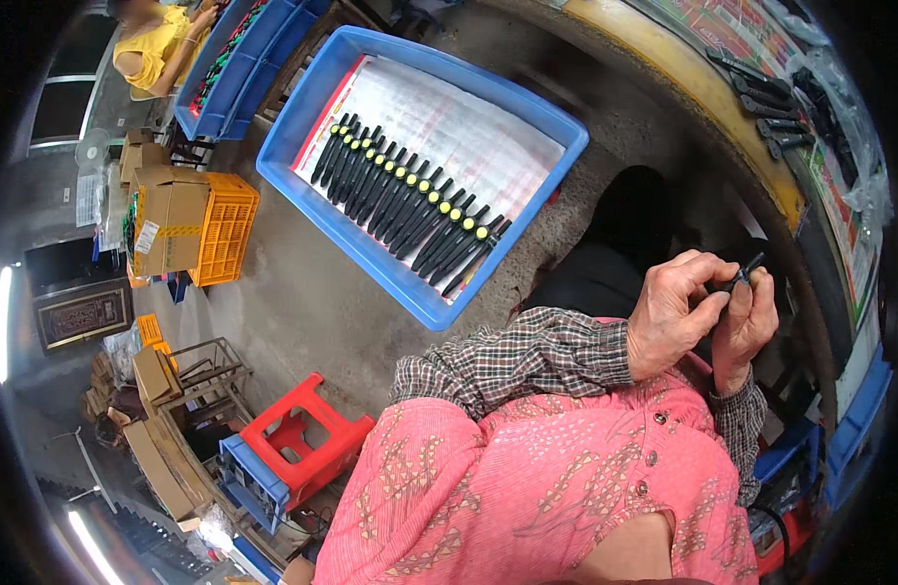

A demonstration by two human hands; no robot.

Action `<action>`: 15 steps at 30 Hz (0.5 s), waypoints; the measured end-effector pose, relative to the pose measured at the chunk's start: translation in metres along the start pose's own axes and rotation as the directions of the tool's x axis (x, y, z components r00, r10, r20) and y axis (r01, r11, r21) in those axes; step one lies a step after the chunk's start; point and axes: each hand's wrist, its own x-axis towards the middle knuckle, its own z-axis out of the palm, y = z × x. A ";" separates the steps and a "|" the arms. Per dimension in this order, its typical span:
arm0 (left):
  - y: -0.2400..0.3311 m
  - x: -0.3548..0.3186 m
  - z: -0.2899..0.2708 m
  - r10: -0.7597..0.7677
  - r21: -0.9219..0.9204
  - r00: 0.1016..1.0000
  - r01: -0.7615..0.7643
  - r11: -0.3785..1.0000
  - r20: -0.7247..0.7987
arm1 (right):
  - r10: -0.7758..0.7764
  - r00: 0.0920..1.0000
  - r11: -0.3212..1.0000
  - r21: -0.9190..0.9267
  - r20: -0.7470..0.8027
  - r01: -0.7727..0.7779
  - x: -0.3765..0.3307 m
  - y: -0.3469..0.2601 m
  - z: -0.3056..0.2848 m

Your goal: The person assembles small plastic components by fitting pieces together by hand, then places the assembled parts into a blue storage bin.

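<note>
My left hand (675,314) and my right hand (745,328) are close together in front of my chest, at the right of the view. The fingertips of both pinch a small black rod-like part (751,265), whose lower end is hidden by the fingers. To the left of my hands is a blue plastic tray (434,310) lined with white printed paper. In it lies a slanting row of slim black pieces (400,185), side by side, most showing a round yellow spot near one end.
Along the right runs a bench with a yellow edge (654,60); loose black parts (766,102) and clear plastic film (863,166) lie on it. A red stool (322,444), an orange crate (225,229) and cartons (166,219) stand left. A person in yellow (152,49) sits far left.
</note>
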 end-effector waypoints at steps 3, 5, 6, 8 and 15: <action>0.003 0.001 -0.008 0.060 0.055 0.998 -0.060 0.997 0.011 | 0.012 0.999 0.998 0.061 0.030 -0.014 0.004 -0.006 0.001; 0.004 0.002 -0.013 0.119 0.107 0.993 -0.120 0.987 0.019 | 0.010 0.997 0.995 0.096 0.077 -0.017 0.005 -0.007 0.000; 0.005 0.001 -0.016 0.119 0.110 0.993 -0.120 0.987 0.017 | 0.008 0.997 0.995 0.099 0.077 -0.016 0.005 -0.007 0.001; 0.010 -0.002 -0.025 0.025 0.085 0.999 -0.028 0.996 0.036 | -0.039 0.992 0.993 0.116 0.118 0.026 0.007 -0.008 0.001; 0.029 -0.002 -0.093 0.093 0.402 0.984 -0.024 0.915 -0.153 | -0.061 0.985 0.996 0.071 0.163 0.051 0.012 -0.011 0.005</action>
